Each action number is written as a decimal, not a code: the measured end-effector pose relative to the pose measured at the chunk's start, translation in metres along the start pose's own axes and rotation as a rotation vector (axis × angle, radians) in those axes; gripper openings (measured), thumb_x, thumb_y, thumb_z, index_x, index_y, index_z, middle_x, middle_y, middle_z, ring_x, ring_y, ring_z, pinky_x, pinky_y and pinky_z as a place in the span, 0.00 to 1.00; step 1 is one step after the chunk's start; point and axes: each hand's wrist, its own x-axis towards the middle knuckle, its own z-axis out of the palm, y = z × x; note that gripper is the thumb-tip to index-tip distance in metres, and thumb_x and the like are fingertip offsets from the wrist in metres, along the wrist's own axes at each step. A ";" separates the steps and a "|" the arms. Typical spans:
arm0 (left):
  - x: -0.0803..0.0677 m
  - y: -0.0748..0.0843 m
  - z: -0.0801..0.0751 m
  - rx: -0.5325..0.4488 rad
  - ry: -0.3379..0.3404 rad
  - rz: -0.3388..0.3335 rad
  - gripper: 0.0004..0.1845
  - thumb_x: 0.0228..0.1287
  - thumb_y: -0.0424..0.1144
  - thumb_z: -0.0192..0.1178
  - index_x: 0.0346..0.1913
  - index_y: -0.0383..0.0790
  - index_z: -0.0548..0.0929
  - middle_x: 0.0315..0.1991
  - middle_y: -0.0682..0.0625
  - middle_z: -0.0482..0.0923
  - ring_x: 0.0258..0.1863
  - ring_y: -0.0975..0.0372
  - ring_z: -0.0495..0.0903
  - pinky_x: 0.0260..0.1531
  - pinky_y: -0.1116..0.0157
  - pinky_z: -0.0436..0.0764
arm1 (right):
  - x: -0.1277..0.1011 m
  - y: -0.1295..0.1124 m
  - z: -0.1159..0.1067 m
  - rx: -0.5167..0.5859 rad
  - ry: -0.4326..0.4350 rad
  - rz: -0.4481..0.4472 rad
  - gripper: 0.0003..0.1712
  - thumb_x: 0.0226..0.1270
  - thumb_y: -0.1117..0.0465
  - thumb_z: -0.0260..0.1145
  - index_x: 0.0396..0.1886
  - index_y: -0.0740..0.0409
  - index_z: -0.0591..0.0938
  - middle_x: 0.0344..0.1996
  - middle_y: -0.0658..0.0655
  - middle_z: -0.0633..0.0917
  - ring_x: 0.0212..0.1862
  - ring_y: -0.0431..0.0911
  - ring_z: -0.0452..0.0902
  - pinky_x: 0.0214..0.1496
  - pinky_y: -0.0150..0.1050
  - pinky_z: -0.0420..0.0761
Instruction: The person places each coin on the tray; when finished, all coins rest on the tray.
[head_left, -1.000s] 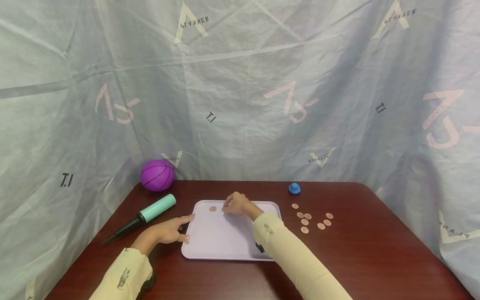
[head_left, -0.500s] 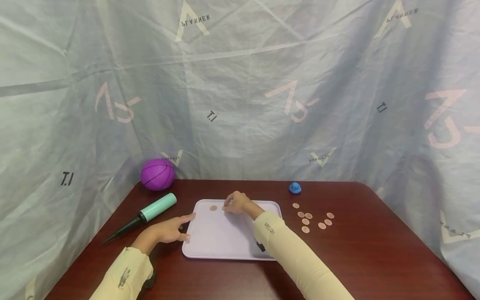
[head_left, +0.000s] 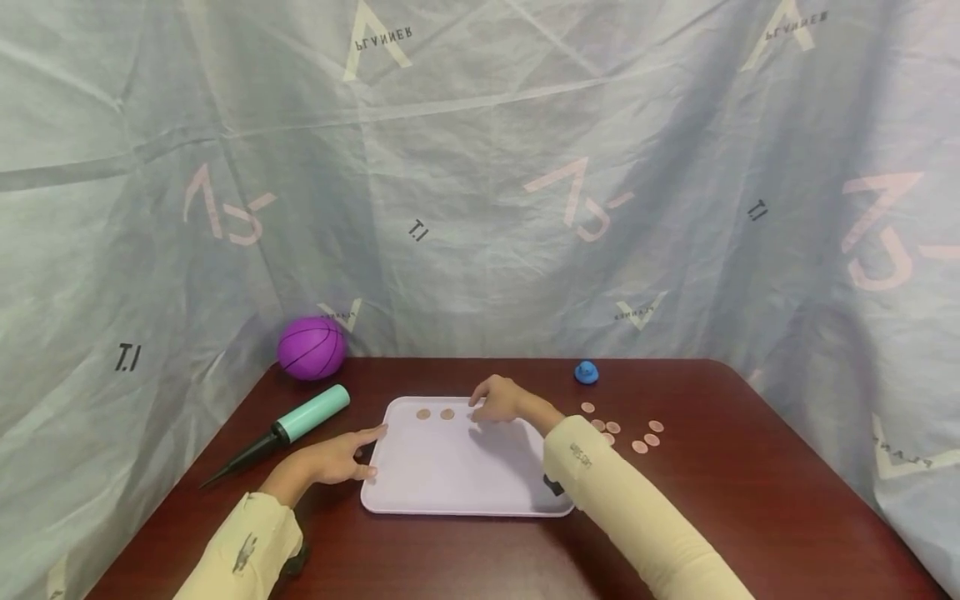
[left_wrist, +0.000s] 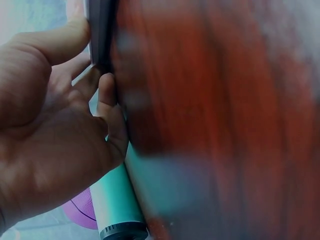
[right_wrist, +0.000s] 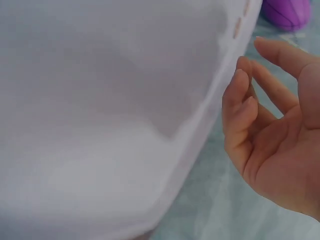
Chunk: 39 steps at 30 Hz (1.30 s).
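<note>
At the left edge of the white tray [head_left: 450, 475], my left hand [head_left: 334, 461] rests with thumb and forefinger spread along the rim. The left wrist view shows its thumb [left_wrist: 67, 42] against the tray's side and the lower fingers near the tabletop. My right hand [head_left: 498, 400] hovers over the tray's far part, thumb and forefinger apart, holding nothing. Just left of it, two copper-coloured coins lie side by side near the far rim: a left coin [head_left: 423, 414] and a right coin [head_left: 447, 414]. The right wrist view has my empty right hand [right_wrist: 275, 125] beside the tray.
Several loose coins [head_left: 640, 447] lie on the dark red table [head_left: 720, 500] right of the tray, partly behind the right sleeve. A blue rubber duck [head_left: 587, 372] sits farther back. To the left are a teal hand pump [head_left: 315, 414] and a purple ball [head_left: 312, 348].
My right hand has let go of a coin, which now lies beside the first one on the tray. That hand has moved to the right; the left hand stays at the rim.
</note>
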 end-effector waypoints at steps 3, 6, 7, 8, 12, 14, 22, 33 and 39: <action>0.001 0.001 0.000 0.005 0.000 0.008 0.43 0.60 0.41 0.70 0.76 0.39 0.62 0.71 0.33 0.64 0.65 0.40 0.71 0.66 0.41 0.63 | -0.015 0.009 -0.013 0.035 -0.017 -0.024 0.17 0.57 0.61 0.75 0.47 0.60 0.87 0.26 0.50 0.87 0.25 0.44 0.82 0.26 0.34 0.80; 0.001 0.001 0.001 -0.004 -0.003 0.021 0.43 0.60 0.40 0.70 0.76 0.39 0.62 0.71 0.33 0.64 0.62 0.40 0.73 0.66 0.41 0.64 | -0.034 0.020 -0.026 0.068 -0.031 -0.052 0.18 0.58 0.61 0.74 0.48 0.62 0.86 0.29 0.52 0.88 0.29 0.49 0.85 0.28 0.35 0.81; 0.001 0.001 0.001 -0.002 -0.004 0.021 0.43 0.60 0.40 0.69 0.76 0.38 0.62 0.71 0.33 0.64 0.62 0.40 0.73 0.66 0.41 0.64 | -0.040 0.023 -0.029 0.078 -0.036 -0.061 0.18 0.59 0.61 0.74 0.49 0.63 0.86 0.30 0.53 0.89 0.30 0.51 0.85 0.29 0.36 0.82; 0.000 0.001 0.001 -0.003 -0.005 0.017 0.42 0.61 0.40 0.69 0.76 0.38 0.62 0.71 0.33 0.64 0.63 0.40 0.72 0.66 0.41 0.63 | -0.046 0.027 -0.033 0.088 -0.041 -0.067 0.19 0.60 0.61 0.74 0.49 0.63 0.85 0.31 0.54 0.89 0.31 0.53 0.85 0.29 0.37 0.82; 0.000 -0.001 0.000 0.005 -0.009 0.006 0.42 0.61 0.42 0.69 0.76 0.38 0.61 0.71 0.35 0.64 0.65 0.40 0.70 0.66 0.41 0.63 | -0.065 0.044 -0.045 0.117 -0.032 -0.108 0.18 0.62 0.61 0.72 0.50 0.66 0.84 0.33 0.55 0.89 0.32 0.54 0.85 0.30 0.39 0.83; 0.000 -0.003 0.000 -0.004 -0.008 -0.008 0.43 0.61 0.42 0.69 0.76 0.40 0.61 0.71 0.35 0.64 0.64 0.41 0.71 0.67 0.41 0.63 | -0.072 0.052 -0.050 0.121 -0.020 -0.132 0.18 0.62 0.61 0.72 0.49 0.67 0.84 0.33 0.55 0.89 0.33 0.53 0.85 0.32 0.39 0.84; 0.001 -0.002 -0.001 0.012 -0.005 -0.012 0.43 0.61 0.42 0.69 0.76 0.41 0.61 0.71 0.34 0.63 0.68 0.40 0.66 0.66 0.40 0.63 | -0.097 0.080 -0.062 0.120 0.024 -0.117 0.18 0.62 0.62 0.72 0.49 0.67 0.84 0.32 0.54 0.88 0.32 0.53 0.84 0.33 0.39 0.82; 0.001 -0.002 -0.001 0.015 0.004 -0.012 0.43 0.60 0.43 0.70 0.76 0.41 0.62 0.72 0.34 0.63 0.71 0.40 0.61 0.67 0.40 0.61 | -0.127 0.115 -0.074 0.056 -0.030 -0.079 0.13 0.53 0.70 0.73 0.41 0.66 0.85 0.31 0.60 0.87 0.39 0.57 0.84 0.34 0.35 0.79; 0.001 -0.003 -0.002 0.022 -0.001 -0.021 0.43 0.60 0.44 0.70 0.76 0.42 0.61 0.72 0.35 0.63 0.70 0.40 0.62 0.66 0.39 0.62 | -0.137 0.129 -0.073 0.005 -0.035 -0.086 0.14 0.52 0.66 0.78 0.39 0.64 0.86 0.27 0.52 0.86 0.37 0.47 0.82 0.35 0.35 0.79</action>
